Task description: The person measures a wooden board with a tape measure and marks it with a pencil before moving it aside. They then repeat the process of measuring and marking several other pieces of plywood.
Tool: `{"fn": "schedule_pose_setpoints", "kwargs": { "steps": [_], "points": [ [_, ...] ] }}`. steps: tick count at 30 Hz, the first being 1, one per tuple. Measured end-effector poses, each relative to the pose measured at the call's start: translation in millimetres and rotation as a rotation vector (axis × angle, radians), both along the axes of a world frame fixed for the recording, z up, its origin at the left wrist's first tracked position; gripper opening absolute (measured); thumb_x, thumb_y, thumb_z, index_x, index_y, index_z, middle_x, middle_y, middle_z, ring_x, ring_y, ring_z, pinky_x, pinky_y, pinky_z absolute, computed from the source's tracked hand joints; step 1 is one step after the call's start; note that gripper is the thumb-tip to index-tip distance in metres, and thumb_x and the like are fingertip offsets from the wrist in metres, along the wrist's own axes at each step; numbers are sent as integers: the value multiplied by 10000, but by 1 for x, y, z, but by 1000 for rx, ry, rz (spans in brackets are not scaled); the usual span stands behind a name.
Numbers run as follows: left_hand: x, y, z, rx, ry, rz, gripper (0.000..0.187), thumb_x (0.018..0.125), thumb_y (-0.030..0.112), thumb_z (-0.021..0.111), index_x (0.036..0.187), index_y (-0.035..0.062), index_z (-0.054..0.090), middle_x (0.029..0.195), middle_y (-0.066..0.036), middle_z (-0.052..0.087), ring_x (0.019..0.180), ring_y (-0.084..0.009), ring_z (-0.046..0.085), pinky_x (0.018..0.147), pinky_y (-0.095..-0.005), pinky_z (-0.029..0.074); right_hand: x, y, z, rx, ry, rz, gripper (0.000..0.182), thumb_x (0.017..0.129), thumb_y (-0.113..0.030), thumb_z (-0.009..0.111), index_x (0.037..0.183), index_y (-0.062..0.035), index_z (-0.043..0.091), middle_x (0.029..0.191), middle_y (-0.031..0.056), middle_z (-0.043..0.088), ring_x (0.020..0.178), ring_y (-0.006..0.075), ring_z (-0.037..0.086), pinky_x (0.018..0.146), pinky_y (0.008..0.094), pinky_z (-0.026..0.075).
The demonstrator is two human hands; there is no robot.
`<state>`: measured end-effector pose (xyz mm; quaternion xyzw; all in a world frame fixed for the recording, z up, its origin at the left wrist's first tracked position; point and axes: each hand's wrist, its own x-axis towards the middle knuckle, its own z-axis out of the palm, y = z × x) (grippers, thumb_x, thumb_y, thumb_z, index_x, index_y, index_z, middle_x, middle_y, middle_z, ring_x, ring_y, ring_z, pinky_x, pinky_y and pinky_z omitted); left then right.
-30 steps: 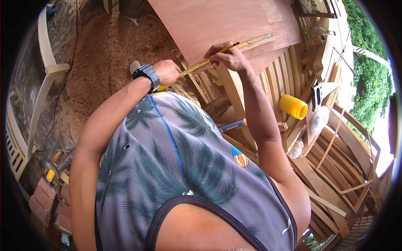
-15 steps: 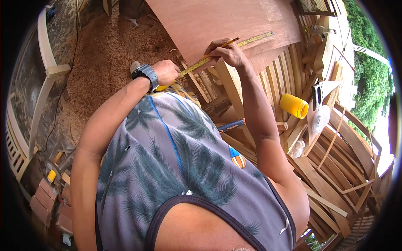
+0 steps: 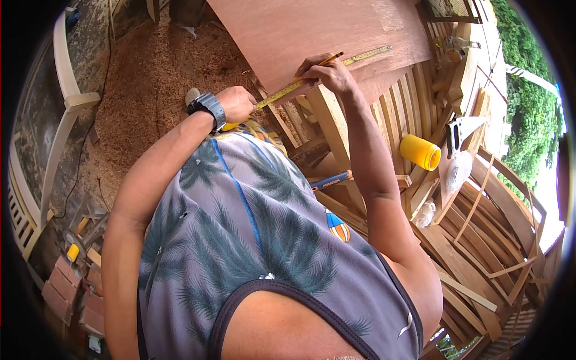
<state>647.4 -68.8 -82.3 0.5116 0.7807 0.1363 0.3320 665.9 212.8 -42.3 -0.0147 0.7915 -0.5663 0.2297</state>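
Note:
My left hand (image 3: pixel 236 104), with a dark watch on its wrist, is closed on the yellow tape measure (image 3: pixel 230 126), whose case shows partly beneath it. The yellow blade (image 3: pixel 369 54) runs out over a reddish plywood sheet (image 3: pixel 336 27). My right hand (image 3: pixel 327 74) is at the sheet's lower edge, fingers pinched round a pencil (image 3: pixel 332 58) and resting over the blade. Its fingertips are partly hidden.
Sawdust (image 3: pixel 156 78) covers the ground at left. Right of my right forearm lie a yellow container (image 3: pixel 420 152), a handsaw (image 3: pixel 461 131) and stacked wood strips (image 3: pixel 480 240). A wooden beam (image 3: pixel 332 120) stands under the sheet. Bricks (image 3: pixel 60 282) are at lower left.

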Motion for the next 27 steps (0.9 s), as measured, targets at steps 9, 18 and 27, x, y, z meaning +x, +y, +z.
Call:
{"fn": "schedule_pose_setpoints", "kwargs": {
  "steps": [9, 18, 27],
  "points": [
    [-1, 0, -7, -28, -101, 118, 343, 899, 204, 480, 1085, 32, 712, 1143, -152, 677, 1061, -305, 640, 968, -382, 489, -1, 3, 3, -126, -51, -82, 202, 813, -87, 563, 874, 27, 718, 717, 78, 678, 630, 122, 626, 592, 259, 493],
    [-2, 1, -5, 1, -7, -3, 327, 905, 203, 500, 1082, 21, 707, 1130, -158, 681, 1016, -326, 657, 934, -386, 512, -2, 4, -7, -39, -42, -19, 214, 796, -81, 547, 859, 24, 723, 690, 71, 666, 622, 119, 622, 588, 258, 495],
    [-2, 0, -11, 31, 36, -43, 322, 903, 194, 501, 1065, 9, 709, 1121, -157, 683, 1028, -319, 652, 942, -377, 506, -1, 0, -2, -21, -65, -25, 220, 779, -56, 550, 878, 44, 719, 728, 98, 673, 658, 138, 628, 632, 268, 496]
  ]
}}
